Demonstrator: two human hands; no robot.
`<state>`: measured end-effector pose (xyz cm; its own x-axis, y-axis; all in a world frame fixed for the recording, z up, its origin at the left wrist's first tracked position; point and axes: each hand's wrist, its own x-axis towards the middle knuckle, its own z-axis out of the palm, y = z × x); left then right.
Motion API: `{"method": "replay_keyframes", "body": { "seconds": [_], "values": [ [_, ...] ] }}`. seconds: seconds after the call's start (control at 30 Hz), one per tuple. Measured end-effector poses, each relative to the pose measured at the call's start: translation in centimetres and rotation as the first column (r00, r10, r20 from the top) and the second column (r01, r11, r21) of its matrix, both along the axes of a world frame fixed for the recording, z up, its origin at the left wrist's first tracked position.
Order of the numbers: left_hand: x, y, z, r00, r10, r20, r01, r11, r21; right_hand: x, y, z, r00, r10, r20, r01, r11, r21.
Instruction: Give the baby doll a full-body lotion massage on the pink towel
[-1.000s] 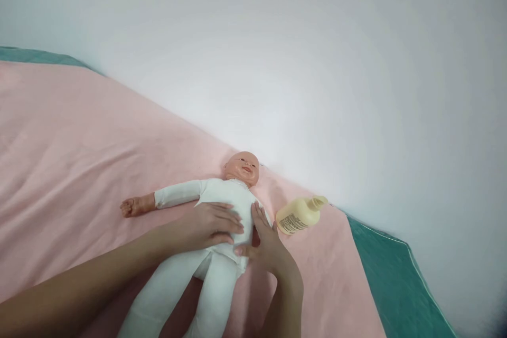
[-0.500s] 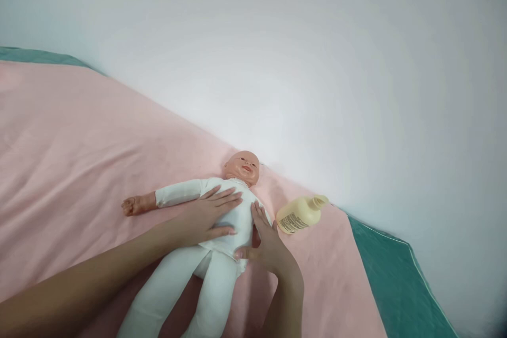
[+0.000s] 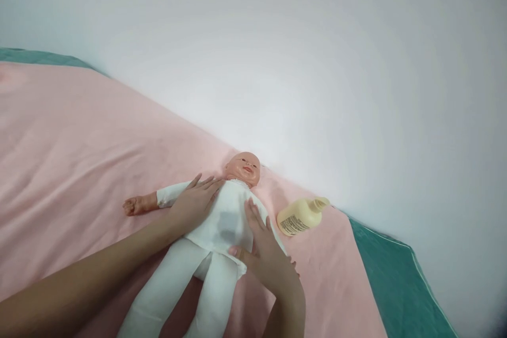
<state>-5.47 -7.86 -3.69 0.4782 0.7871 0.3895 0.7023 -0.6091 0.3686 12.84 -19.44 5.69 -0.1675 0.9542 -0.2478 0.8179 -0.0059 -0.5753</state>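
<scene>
- left hand (image 3: 195,199) flat and open on the doll (image 3: 222,219), up by its shoulder, gripping nothing
- right hand (image 3: 264,251) also open, resting along doll's side, looks like steadying
- bottle (image 3: 300,215) lies just right of doll, on the pink sheet (image 3: 79,148)

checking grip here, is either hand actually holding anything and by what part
Nothing is gripped. The left hand lies flat on the doll at its chest; the right hand rests open on its side.
</scene>
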Motion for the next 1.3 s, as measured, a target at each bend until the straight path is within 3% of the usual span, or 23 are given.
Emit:
{"method": "replay_keyframes", "body": {
  "seconds": [0.1, 0.2, 0.37, 0.6, 0.7, 1.3],
  "values": [
    [-0.1, 0.3, -0.3, 1.000, -0.012, -0.016, 0.012, 1.000, 0.005, -1.9, -0.2, 0.7, 0.983, 0.183, -0.019, -0.183, 0.983, -0.016],
    [-0.3, 0.4, -0.4, 0.998, -0.035, -0.050, 0.036, 0.999, 0.008, -3.1, 0.6, 0.2, 0.975, 0.222, 0.010, -0.222, 0.975, 0.019],
    [-0.2, 0.3, -0.1, 0.999, -0.025, -0.025, 0.025, 1.000, -0.010, -3.0, 2.6, -2.8, 0.988, 0.135, 0.075, -0.145, 0.978, 0.151],
    [0.0, 0.1, 0.0, 1.000, -0.005, -0.010, 0.005, 1.000, -0.002, -1.8, 3.3, -6.1, 0.987, -0.131, 0.097, 0.102, 0.961, 0.257],
    [0.1, 0.1, -0.1, 1.000, 0.007, -0.010, -0.007, 1.000, 0.006, -1.6, 3.4, -6.4, 0.976, -0.189, 0.104, 0.159, 0.957, 0.241],
    [0.3, 0.3, -0.6, 0.998, -0.022, 0.061, 0.020, 1.000, 0.024, -1.6, 3.9, -7.0, 0.978, -0.202, 0.055, 0.181, 0.948, 0.261]
  ]
}}
